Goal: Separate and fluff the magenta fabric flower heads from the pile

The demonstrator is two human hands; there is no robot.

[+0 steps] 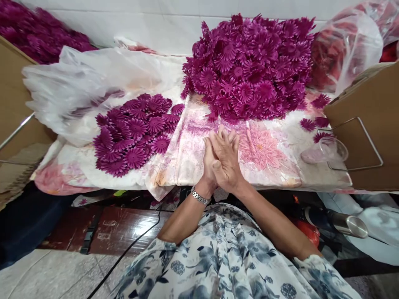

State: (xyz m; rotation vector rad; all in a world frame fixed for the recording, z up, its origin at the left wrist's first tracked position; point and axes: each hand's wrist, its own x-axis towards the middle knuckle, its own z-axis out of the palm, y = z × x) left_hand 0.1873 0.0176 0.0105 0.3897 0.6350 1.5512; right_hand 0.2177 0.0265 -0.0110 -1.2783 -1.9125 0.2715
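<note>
My left hand (208, 161) and my right hand (227, 160) are laid palm against palm over the floral cloth (193, 162), fingers stretched out and pointing away from me. Nothing shows between them. A metal watch sits on my left wrist. My right hand covers most of the left. A big heap of magenta fabric flowers (249, 62) lies just beyond my fingertips. A smaller flat pile of the same flowers (134, 133) lies to the left of my hands.
A crumpled clear plastic bag (77, 87) lies at the left rear. Cardboard boxes stand at the left (12, 104) and right (370, 120), the right one with a wire frame (368, 143) and a clear cup (335, 149). A bag of red flowers (343, 45) sits at the back right.
</note>
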